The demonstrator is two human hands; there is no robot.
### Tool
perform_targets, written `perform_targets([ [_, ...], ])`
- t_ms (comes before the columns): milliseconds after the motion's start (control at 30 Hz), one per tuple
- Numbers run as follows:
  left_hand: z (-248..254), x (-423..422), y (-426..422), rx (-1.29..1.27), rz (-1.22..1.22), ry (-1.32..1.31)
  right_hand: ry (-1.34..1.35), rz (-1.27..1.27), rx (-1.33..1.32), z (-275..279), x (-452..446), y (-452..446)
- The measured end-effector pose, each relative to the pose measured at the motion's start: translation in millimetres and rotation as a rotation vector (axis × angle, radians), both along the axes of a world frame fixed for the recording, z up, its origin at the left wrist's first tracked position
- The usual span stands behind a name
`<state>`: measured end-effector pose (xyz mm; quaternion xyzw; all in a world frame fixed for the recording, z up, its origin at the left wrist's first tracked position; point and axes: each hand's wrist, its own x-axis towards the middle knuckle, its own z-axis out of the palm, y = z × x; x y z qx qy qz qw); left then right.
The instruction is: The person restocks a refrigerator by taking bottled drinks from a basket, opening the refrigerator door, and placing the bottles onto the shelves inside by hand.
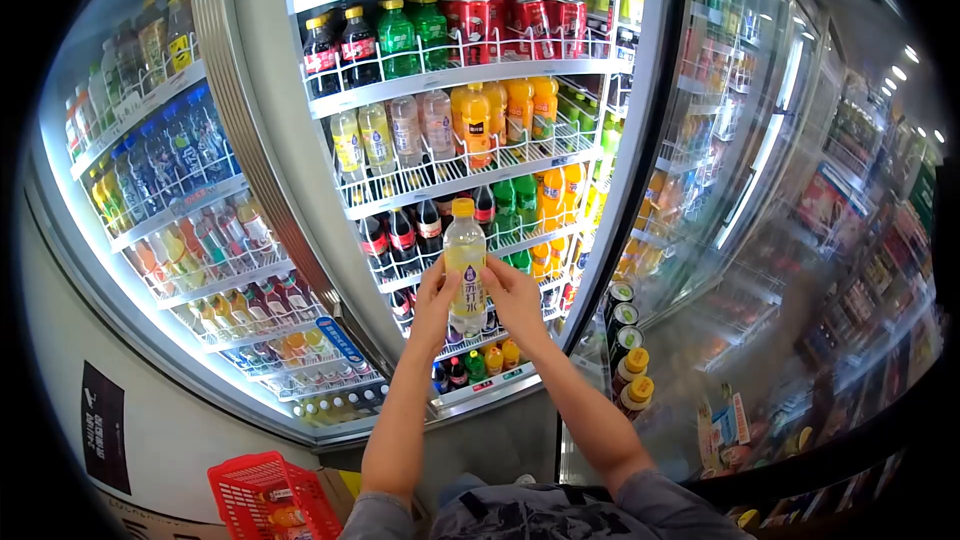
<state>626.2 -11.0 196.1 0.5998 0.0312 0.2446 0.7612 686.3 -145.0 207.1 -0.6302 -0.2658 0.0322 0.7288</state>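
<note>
Your left hand (438, 292) and right hand (514, 296) close their grip around the sides of a clear bottle (466, 268), before the drinks fridge (470, 82). Its label (469, 290) faces you, reading "苏打水", soda water. The bottle's long axis is upright, yellow cap (462, 208) on top.

Bottle (467, 252) partly hidden by thumbs (492, 282), basket (228, 500) cut off
</note>
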Motion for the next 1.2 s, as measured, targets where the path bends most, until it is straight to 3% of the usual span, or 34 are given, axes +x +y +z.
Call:
perform_targets([
  [100,25,7,25,0.494,0.135,0.042,-0.108,-0.047,0.016,13,14,21],
  [167,33,19,41,0.549,0.171,-0.028,-0.409,-0.232,-0.090,22,29,36],
  [233,44,30,55,0.594,0.225,-0.065,-0.417,-0.216,-0.075,39,37,51],
  [300,56,37,69,0.607,0.249,-0.054,-0.258,-0.090,-0.049,56,44,61],
  [367,71,43,77,0.612,0.283,-0.043,-0.268,-0.066,-0.006,59,54,75],
  [433,88,43,75,0.410,0.229,-0.058,-0.386,-0.160,-0.100,68,60,82],
  [600,95,61,92,0.348,0.299,-0.109,-0.376,-0.118,-0.048,81,74,103],
  [767,104,77,124,0.419,0.404,-0.208,-0.378,-0.047,-0.060,93,99,138],
  [867,116,84,142,0.639,0.545,-0.095,-0.300,0.046,0.013,105,100,156],
  [1200,127,110,162,0.422,0.469,-0.150,-0.497,-0.116,-0.005,101,128,201],
])
